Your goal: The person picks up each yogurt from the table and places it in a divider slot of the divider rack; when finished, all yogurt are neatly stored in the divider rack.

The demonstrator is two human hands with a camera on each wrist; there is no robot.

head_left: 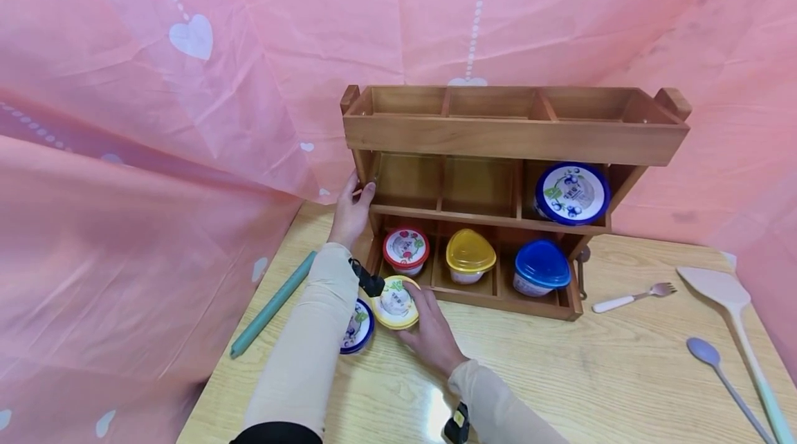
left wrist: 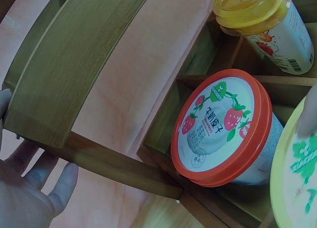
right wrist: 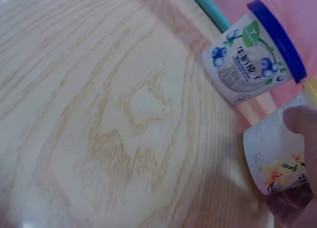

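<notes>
My left hand point(head_left: 351, 212) holds the left side of the wooden rack point(head_left: 510, 140), its thumb and fingers around the side frame of the middle tier. In the left wrist view, that hand point(left wrist: 34, 188) has its fingers behind the wood. With my right hand point(head_left: 432, 333) I grip a yellow-lidded cup point(head_left: 395, 302) in front of the rack; the right wrist view shows thumb and fingers around the white cup point(right wrist: 277, 154). Beside it stands a blue-lidded cup point(head_left: 357, 328), partly hidden by my left sleeve. A red-lidded cup point(head_left: 406, 249) sits in the bottom-left compartment.
The bottom tier also holds a yellow-lidded cup point(head_left: 470, 254) and a blue-lidded cup point(head_left: 542, 265); another blue-lidded cup point(head_left: 572, 192) is in the middle tier's right compartment. A green roll point(head_left: 272, 306) lies left. On the right lie a fork point(head_left: 635, 297), a spoon point(head_left: 706, 353) and a spatula point(head_left: 722, 290).
</notes>
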